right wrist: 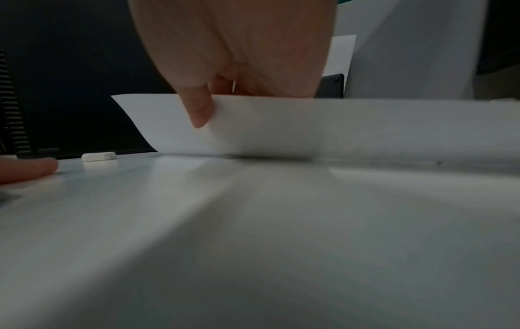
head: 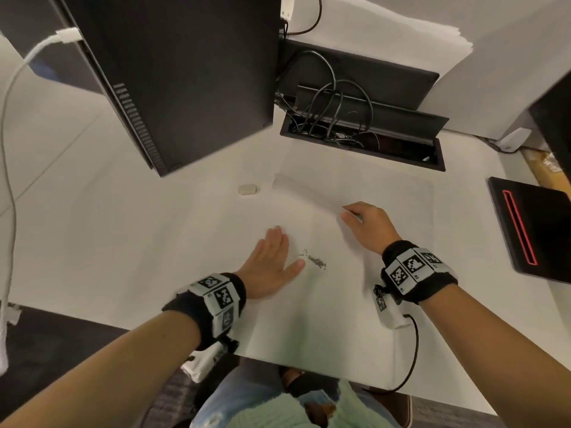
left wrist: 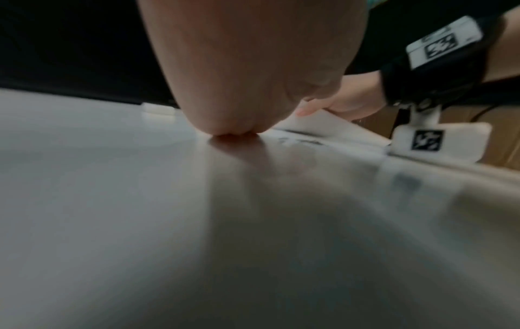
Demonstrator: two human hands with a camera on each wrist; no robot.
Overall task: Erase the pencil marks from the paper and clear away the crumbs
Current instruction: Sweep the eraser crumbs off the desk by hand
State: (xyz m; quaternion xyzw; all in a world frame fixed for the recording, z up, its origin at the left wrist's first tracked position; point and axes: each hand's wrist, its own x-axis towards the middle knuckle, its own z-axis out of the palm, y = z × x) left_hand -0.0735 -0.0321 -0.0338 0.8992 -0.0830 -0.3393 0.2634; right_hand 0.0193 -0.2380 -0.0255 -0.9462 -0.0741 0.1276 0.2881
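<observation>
A white sheet of paper (head: 386, 205) lies on the white desk (head: 123, 236). My right hand (head: 349, 213) pinches its left edge and curls it up off the desk; the right wrist view shows the thumb (right wrist: 201, 111) on the raised paper (right wrist: 267, 126). A small dark pile of crumbs (head: 316, 261) sits in front of that edge; I cannot tell whether it is on paper or desk. My left hand (head: 278, 257) lies flat, palm down, fingers straight, its thumb almost touching the crumbs. A white eraser (head: 249, 189) rests alone farther back on the left, also visible as the eraser (right wrist: 98, 156).
A dark monitor (head: 185, 72) stands at the back left. An open cable box (head: 361, 140) is set in the desk behind the paper. A black pad with a red stripe (head: 531, 230) lies at the right. A white cable (head: 9, 149) hangs at the left.
</observation>
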